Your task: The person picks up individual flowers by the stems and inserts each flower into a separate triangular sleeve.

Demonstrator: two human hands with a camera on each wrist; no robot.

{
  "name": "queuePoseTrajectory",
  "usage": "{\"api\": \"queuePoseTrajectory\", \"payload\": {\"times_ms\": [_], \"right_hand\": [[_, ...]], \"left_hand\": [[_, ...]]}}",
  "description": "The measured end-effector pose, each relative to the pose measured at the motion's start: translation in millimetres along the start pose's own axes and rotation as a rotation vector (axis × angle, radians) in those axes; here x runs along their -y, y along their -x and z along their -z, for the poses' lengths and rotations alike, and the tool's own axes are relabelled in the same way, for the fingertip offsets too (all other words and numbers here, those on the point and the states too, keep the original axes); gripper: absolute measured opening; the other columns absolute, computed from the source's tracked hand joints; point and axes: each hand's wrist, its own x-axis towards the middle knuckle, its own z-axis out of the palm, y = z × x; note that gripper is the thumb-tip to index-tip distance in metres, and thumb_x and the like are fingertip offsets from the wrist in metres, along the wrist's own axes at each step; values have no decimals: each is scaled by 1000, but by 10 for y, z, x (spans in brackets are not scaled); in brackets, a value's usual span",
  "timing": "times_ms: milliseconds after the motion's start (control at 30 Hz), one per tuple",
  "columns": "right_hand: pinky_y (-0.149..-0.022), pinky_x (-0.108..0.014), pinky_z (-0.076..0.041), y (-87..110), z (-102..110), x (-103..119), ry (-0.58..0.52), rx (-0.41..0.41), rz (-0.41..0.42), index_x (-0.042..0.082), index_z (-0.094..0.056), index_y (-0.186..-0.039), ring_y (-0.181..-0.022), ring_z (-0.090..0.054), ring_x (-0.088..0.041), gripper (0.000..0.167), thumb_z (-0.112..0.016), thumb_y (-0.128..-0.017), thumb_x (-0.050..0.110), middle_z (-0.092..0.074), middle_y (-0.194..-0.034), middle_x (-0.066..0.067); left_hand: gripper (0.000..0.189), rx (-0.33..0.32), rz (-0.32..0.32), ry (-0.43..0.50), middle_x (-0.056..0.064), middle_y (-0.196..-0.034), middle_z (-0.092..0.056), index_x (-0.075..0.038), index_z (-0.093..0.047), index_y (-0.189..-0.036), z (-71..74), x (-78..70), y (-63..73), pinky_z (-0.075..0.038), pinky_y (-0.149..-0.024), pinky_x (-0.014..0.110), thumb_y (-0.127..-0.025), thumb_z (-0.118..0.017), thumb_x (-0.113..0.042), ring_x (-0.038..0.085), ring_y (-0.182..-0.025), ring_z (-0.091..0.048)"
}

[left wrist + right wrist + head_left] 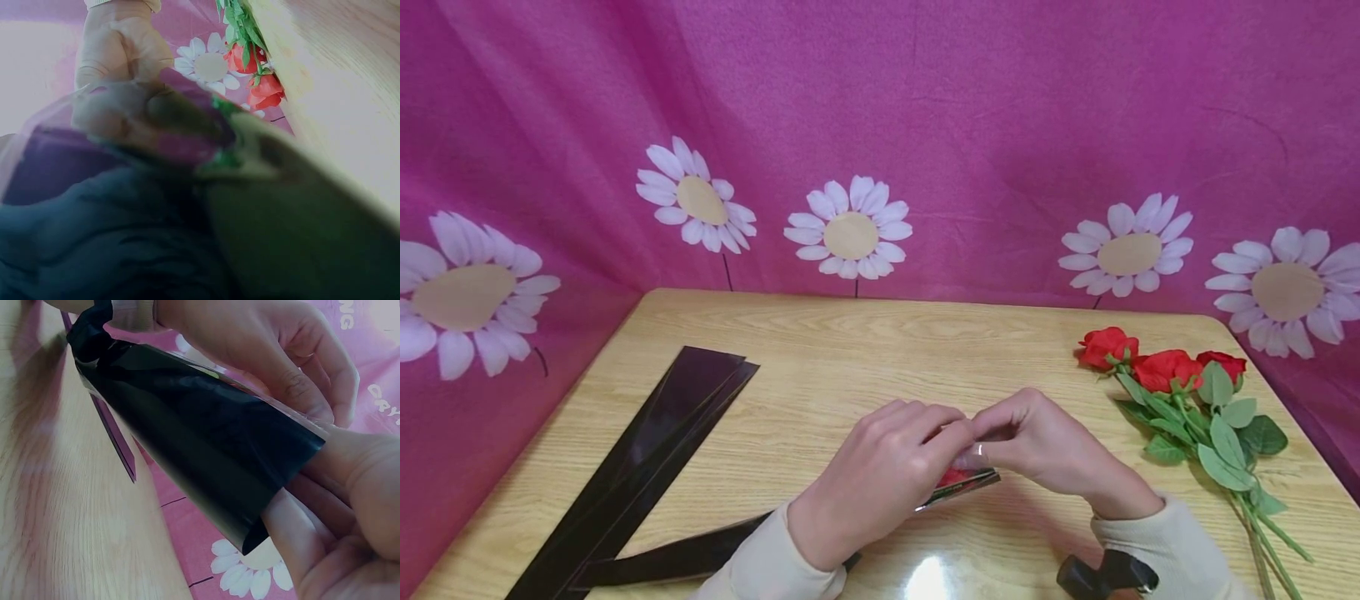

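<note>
Both hands meet over a flower sleeve (961, 490) with a black back and a clear front, near the middle of the table. Red rose petals (952, 477) show through its open end. My left hand (880, 467) holds the sleeve's clear edge between thumb and fingers. From the other side, my right hand (1048, 446) pinches the film at the mouth; in the right wrist view some right fingers (294, 531) reach under the wide end of the black side. The rose's stem is hidden in the head view. The left wrist view is mostly covered by blurred dark film.
Several flat black sleeves (632, 467) lie at the left of the table (820, 350), one strip (685, 550) reaching under the left forearm. On the right lie red roses (1167, 369) with green leaves and stems. A pink cloth (970, 100) with daisies stands behind.
</note>
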Motion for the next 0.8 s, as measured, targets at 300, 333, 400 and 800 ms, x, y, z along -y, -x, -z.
{"api": "queuePoseTrajectory", "payload": {"times_ms": [300,333,400,800], "right_hand": [[-77,-24,-60,-1,-11,-16,-45,56,40,10,-82,-103,-84,-71,0,14,-74,-95,18,-81,-93,-3],[-78,-24,-60,-1,-12,-20,-50,62,45,10,-82,-104,-85,-71,-1,14,-74,-96,17,-81,-94,-3],[-79,-24,-60,-2,-15,-30,-58,69,54,9,-82,-106,-87,-72,-1,15,-72,-97,16,-81,-96,-3],[-77,-26,-61,20,42,6,46,-5,8,18,-82,-107,-85,-73,-4,14,-72,-97,21,-81,-98,1]], "left_hand": [[11,10,9,4,-8,-102,-75,-19,-75,-108,12,2,-4,-57,-74,20,-99,-71,-22,5,-89,-71],[11,12,11,3,-8,-102,-75,-19,-75,-109,14,1,-7,-58,-74,20,-99,-70,-22,5,-89,-71],[11,17,13,2,-8,-103,-75,-19,-75,-109,18,3,-8,-58,-75,21,-99,-71,-23,5,-89,-71],[14,54,57,54,-6,-103,-77,-18,-75,-111,19,57,-1,-60,-75,22,-98,-72,-19,7,-87,-72]]}}
